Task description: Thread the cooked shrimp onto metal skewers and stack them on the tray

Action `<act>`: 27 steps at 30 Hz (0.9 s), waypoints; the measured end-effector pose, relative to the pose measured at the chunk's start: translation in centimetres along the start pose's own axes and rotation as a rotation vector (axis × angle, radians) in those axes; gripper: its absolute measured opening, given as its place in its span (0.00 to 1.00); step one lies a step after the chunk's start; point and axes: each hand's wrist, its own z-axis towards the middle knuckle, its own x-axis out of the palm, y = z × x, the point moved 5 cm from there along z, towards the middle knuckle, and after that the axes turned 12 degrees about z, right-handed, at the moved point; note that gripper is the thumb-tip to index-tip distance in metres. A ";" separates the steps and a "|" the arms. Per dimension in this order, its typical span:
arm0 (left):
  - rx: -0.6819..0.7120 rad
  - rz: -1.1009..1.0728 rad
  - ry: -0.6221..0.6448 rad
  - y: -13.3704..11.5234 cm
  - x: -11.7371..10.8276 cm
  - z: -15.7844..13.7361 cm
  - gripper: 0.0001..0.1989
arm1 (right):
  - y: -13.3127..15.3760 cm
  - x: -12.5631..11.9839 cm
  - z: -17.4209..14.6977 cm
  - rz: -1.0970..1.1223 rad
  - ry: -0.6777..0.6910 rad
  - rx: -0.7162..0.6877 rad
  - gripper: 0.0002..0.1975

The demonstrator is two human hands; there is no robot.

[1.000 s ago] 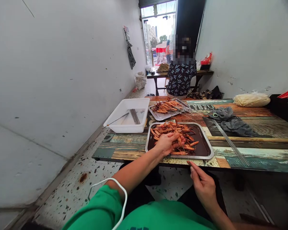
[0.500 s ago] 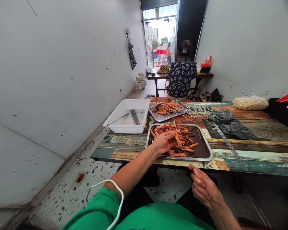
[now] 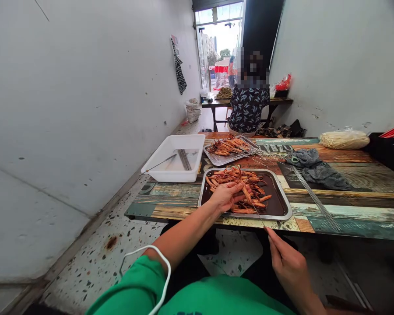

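Note:
My left hand (image 3: 226, 197) is closed around a long orange-brown marinated piece (image 3: 247, 193), probably meat, above the near metal tray (image 3: 285, 205). Many similar pieces (image 3: 223, 175) lie heaped in dark liquid in that tray. Lower right, my right hand (image 3: 289, 262) pinches a thin metal skewer (image 3: 260, 216) between thumb and fingers. The skewer slants up to the lower end of the held piece. Whether its tip has gone in is too small to tell.
A second tray (image 3: 213, 160) holds skewered pieces behind. A white tub (image 3: 170, 175) with skewers stands left. Loose skewers (image 3: 315, 201), a grey cloth (image 3: 325, 173) and a bagged pale bundle (image 3: 344, 139) lie right. A person (image 3: 249, 105) sits ahead at another table (image 3: 216, 104).
My right hand has moved slightly right and down, its fingers now straighter along the skewer. My left hand and the held piece have shifted slightly right and down.

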 end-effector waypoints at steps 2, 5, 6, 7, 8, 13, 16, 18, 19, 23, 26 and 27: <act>-0.001 0.005 0.013 0.3 0.1 -0.1 0.04 | 0.1 0.2 -0.3 -0.083 0.012 -0.075 0.20; -0.018 0.031 0.022 0.6 0.2 -0.2 0.04 | -0.1 0.3 -0.4 -0.036 -0.012 -0.042 0.18; -0.021 0.041 0.024 0.6 0.3 -0.2 0.04 | -0.3 0.4 -0.4 0.015 -0.020 0.009 0.17; -0.022 0.052 0.030 0.6 0.3 -0.3 0.04 | -0.7 0.5 -0.3 0.078 -0.021 0.086 0.16; -0.022 0.062 0.038 0.6 0.4 -0.3 0.04 | -1.1 0.6 -0.3 0.156 -0.013 0.183 0.16; -0.032 0.082 0.063 0.5 0.7 -0.5 0.04 | -2.8 1.7 -0.2 0.657 0.025 0.607 0.22; -0.043 0.077 0.059 0.7 0.7 -0.4 0.04 | -2.9 2.2 0.2 0.850 0.055 0.723 0.23; -0.051 0.077 0.053 0.8 0.6 -0.4 0.04 | -2.7 2.4 0.5 0.924 0.072 0.766 0.23; -0.051 0.078 0.051 0.9 0.6 -0.4 0.04 | -2.5 2.4 0.6 0.943 0.077 0.776 0.23; -0.033 0.082 0.046 0.9 0.5 -0.3 0.05 | -2.2 2.0 1.2 0.814 0.086 0.729 0.23; -0.029 0.080 0.035 0.8 0.5 -0.2 0.05 | -1.8 0.9 1.7 0.476 -0.011 0.440 0.19; -0.028 0.077 0.031 0.7 0.6 -0.2 0.05 | -1.5 0.6 1.8 0.362 -0.044 0.326 0.16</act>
